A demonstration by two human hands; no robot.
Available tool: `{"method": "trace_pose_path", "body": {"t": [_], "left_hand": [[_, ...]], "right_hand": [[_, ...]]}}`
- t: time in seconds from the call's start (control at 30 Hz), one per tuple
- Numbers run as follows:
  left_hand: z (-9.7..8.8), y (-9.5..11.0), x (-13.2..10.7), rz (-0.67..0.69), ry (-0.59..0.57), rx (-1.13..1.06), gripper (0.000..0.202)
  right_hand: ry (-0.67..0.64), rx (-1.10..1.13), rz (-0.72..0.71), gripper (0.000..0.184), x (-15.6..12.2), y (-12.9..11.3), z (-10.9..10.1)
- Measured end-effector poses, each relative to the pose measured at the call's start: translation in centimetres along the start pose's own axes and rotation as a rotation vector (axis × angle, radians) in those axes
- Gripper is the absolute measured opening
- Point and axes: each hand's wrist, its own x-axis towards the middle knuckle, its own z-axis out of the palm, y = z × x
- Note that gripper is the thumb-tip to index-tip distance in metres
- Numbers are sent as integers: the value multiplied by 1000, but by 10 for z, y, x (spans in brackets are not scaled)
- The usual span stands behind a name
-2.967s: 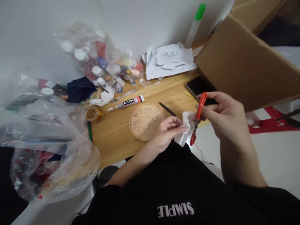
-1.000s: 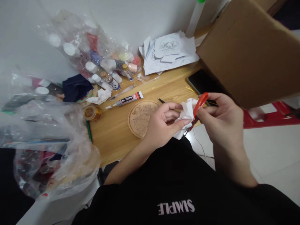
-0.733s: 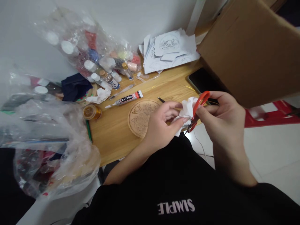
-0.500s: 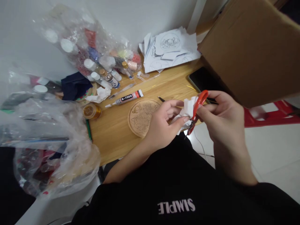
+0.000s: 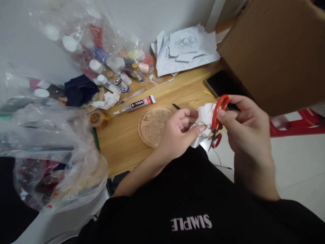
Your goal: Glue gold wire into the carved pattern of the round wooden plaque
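Observation:
Crumpled white tissue (image 5: 204,117) is pinched between the thumb and fingers of my left hand (image 5: 181,132). My right hand (image 5: 246,125) grips red-handled scissors (image 5: 218,113) by one handle loop, right against the tissue. The dark blades point down and the second loop hangs below. Behind my left hand lies a round wooden disc (image 5: 149,127) with a carved or drawn floral pattern, its right part hidden by the hand. A black pointed tool (image 5: 175,106) shows just past my fingers.
On the wooden table lie a B-7000 glue tube (image 5: 139,103), a spool of golden wire (image 5: 99,119) and a phone (image 5: 220,84). Bagged bottles (image 5: 98,66) and paper drawings (image 5: 185,51) stand behind. A cardboard box (image 5: 274,57) looms at right, a plastic bag (image 5: 83,159) at left.
The scissors have moved slightly right with my right hand, and their loops and blades now stand further apart. More of the tissue shows; my left hand has barely moved.

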Motion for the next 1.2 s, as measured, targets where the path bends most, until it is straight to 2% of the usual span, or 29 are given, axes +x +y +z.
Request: {"method": "trace_pose_path", "body": {"t": [0.2, 0.47, 0.63, 1.0, 1.1, 1.2], "left_hand": [[-7, -2, 3, -10, 8, -47, 33], [-5, -5, 6, -93, -40, -168, 43], [-5, -4, 5, -138, -66, -243, 40], [-5, -13, 9, -142, -4, -199, 37], [-2, -19, 9, -171, 51, -178, 33], [2, -24, 8, -191, 47, -208, 28]], "right_hand": [[153, -82, -89, 28, 6, 4, -14], [104, -36, -41, 26, 3, 2, -12], [98, -15, -40, 27, 2, -2, -10], [165, -85, -58, 24, 3, -4, -7], [192, -115, -88, 26, 1, -6, -4], [207, -168, -103, 30, -2, -7, 0]]}}
